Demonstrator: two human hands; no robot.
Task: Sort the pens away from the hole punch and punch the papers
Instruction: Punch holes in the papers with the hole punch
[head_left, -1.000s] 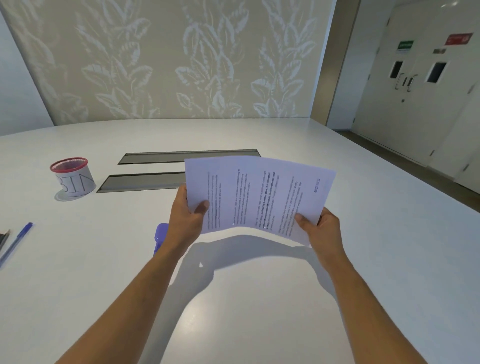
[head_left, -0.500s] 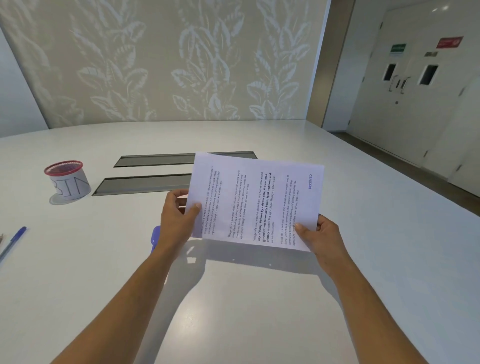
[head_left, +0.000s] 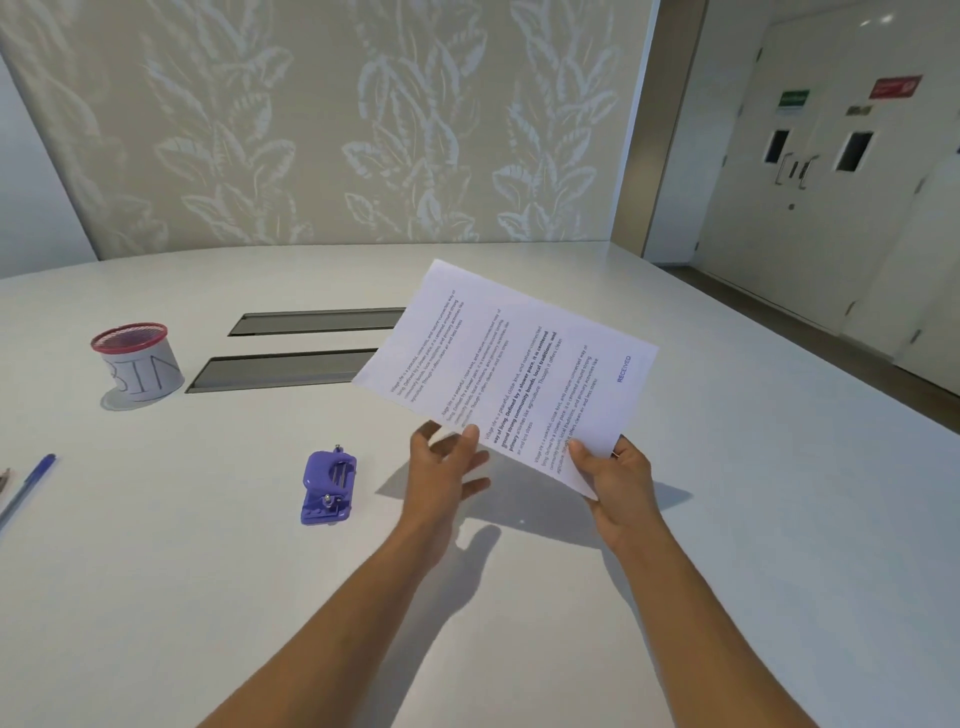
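I see the papers (head_left: 511, 374) held above the desk (head_left: 779, 519), printed side up and tilted, with the far-left corner highest. My right hand (head_left: 615, 483) has its grip clamped on the near-right corner of the papers, thumb on top. My left hand (head_left: 447, 473) sits at the near edge of the papers, grip apart, fingers spread; the thumb tip touches that edge, and I cannot tell whether the other fingers touch the underside. A blue stamp reading RECEIVED (head_left: 624, 369) is printed near the right end of the top sheet.

The punch (head_left: 328, 488) serves as my landmark. It is purple and rests on the desk, just left of the left hand and apart from it. The papers are right of the punch and beyond it, not touching it. A blue pen (head_left: 28, 486) lies on the desk well left of the punch, at the frame edge.

The cup (head_left: 137, 364) stands upright beyond the punch and to its left. It is a red mesh container wrapped in a white label marked BIN. Its contents are not visible from this angle.

Two dark slots (head_left: 291, 345) are set into the desk beyond the punch, right of the cup; the papers cover their right ends.
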